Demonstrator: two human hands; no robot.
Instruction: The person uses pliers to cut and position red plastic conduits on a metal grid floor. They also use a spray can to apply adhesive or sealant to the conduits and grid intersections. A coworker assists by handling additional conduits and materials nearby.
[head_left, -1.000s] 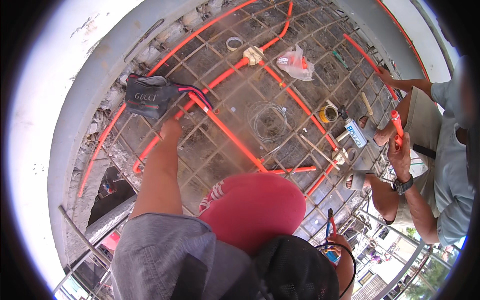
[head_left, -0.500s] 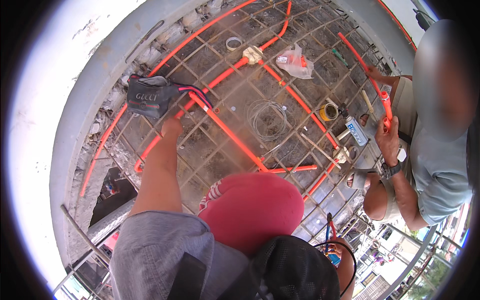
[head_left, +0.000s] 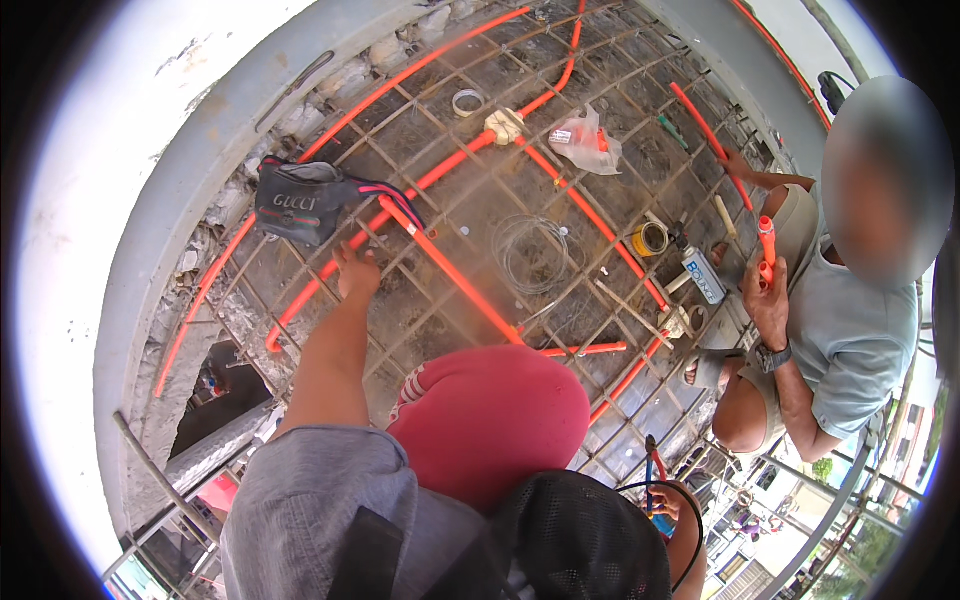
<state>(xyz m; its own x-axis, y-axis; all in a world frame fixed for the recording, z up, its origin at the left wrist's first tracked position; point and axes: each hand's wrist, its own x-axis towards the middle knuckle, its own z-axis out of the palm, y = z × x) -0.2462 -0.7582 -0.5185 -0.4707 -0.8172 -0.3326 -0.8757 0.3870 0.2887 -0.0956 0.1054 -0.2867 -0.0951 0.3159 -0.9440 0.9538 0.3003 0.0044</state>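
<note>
My left hand reaches over the steel mesh with its fingers apart, just beside an orange conduit pipe. It holds nothing that I can see. A dark waist bag with a striped strap lies on the mesh just beyond that hand. Another orange pipe runs diagonally from near the bag toward my red-clad knee. Low at the right, my right hand is closed around a tool with red and blue handles, which looks like pliers; the grip is partly hidden.
A co-worker squats at the right, holding an orange fitting and a pipe. Junction boxes, a wire coil, a plastic bag, a yellow can and a spray can lie about. An opening gapes at left.
My left hand has come off the orange pipe by the bag and its fingers have spread. The co-worker's pipe and fitting have shifted slightly. My right hand keeps its grip.
</note>
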